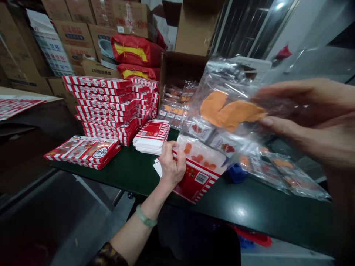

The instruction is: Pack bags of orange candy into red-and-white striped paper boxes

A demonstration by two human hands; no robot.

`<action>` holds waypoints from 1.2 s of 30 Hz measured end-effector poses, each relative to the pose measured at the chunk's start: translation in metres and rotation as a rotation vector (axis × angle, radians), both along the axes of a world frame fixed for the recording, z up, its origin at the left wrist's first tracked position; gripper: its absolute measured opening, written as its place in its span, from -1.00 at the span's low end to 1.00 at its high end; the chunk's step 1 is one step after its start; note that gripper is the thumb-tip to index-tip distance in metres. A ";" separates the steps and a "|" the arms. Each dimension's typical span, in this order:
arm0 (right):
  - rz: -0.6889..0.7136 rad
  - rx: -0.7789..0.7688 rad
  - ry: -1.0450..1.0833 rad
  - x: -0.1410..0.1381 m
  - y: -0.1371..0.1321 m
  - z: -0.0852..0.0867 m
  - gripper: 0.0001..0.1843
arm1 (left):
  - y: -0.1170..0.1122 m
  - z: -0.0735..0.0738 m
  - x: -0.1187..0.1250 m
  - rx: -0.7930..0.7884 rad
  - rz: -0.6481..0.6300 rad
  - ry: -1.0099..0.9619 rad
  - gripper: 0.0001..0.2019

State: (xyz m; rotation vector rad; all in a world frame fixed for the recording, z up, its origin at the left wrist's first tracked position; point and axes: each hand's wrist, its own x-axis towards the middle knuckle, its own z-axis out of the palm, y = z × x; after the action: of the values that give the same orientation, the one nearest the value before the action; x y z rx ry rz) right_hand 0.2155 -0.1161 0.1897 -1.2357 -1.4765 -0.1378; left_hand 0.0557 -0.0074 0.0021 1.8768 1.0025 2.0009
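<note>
Clear plastic is glinting where my right hand [313, 114] is pinching a bag [222, 109], thumb nearly meeting fingers; its orange pieces [240, 114] are showing through. My left hand [172, 162] is curling its fingers round a striped red carton [199, 181], which is tilting over the worktop [127, 170] near its front edge. The bag is hanging just above the carton's mouth, partly covering it; I cannot tell which sachets [201, 129] are lying inside the bag. My right forearm is running blurred out of view. A blue object [237, 173] is half hiding behind the carton. Bagged packs [291, 171] are lying toward the worktop's right end, flat cartons [151, 135] are sitting beyond my left hand, and stacked boxes [105, 99] are crowding the left end.
</note>
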 end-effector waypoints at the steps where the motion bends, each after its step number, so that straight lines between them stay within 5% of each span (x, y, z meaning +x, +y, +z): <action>1: -0.026 -0.048 -0.131 0.000 -0.001 -0.001 -0.55 | 0.000 -0.001 0.000 -0.005 -0.001 -0.004 -0.90; 3: -0.058 -0.080 -0.282 0.003 -0.001 -0.002 -0.58 | 0.001 -0.002 0.000 -0.001 -0.004 -0.024 -0.90; 11: 0.095 -0.149 -0.037 0.010 0.003 0.006 -0.54 | 0.001 0.001 -0.005 0.070 -0.026 -0.014 -0.95; 15: 0.078 -0.173 -0.215 -0.003 0.007 0.016 -0.58 | 0.006 0.000 -0.006 0.165 -0.051 0.070 -0.77; 19: 0.083 -0.213 -0.385 -0.015 0.016 0.021 -0.66 | 0.010 -0.009 -0.002 0.199 -0.035 -0.035 -0.93; 22: 0.211 -0.313 -0.428 -0.015 0.023 0.006 -0.76 | 0.010 -0.015 0.004 0.123 -0.116 -0.204 -0.72; 25: 0.279 -0.413 -0.528 -0.012 0.020 -0.027 -0.80 | 0.007 -0.014 0.008 0.010 -0.211 -0.295 -0.65; 31: 0.018 -0.427 -1.062 -0.028 0.003 -0.079 -0.81 | -0.002 -0.007 0.008 -0.235 -0.375 -0.383 -0.73; 36: -0.100 -0.416 -0.964 -0.041 0.012 -0.080 -0.81 | -0.009 0.002 0.008 -0.434 -0.408 -0.412 -0.79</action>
State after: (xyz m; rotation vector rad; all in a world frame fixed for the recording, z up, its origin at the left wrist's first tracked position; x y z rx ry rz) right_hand 0.1750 -0.1042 0.1093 -1.6923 -2.3469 -0.5789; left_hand 0.0636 -0.0161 0.0045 1.2518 0.7783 1.6636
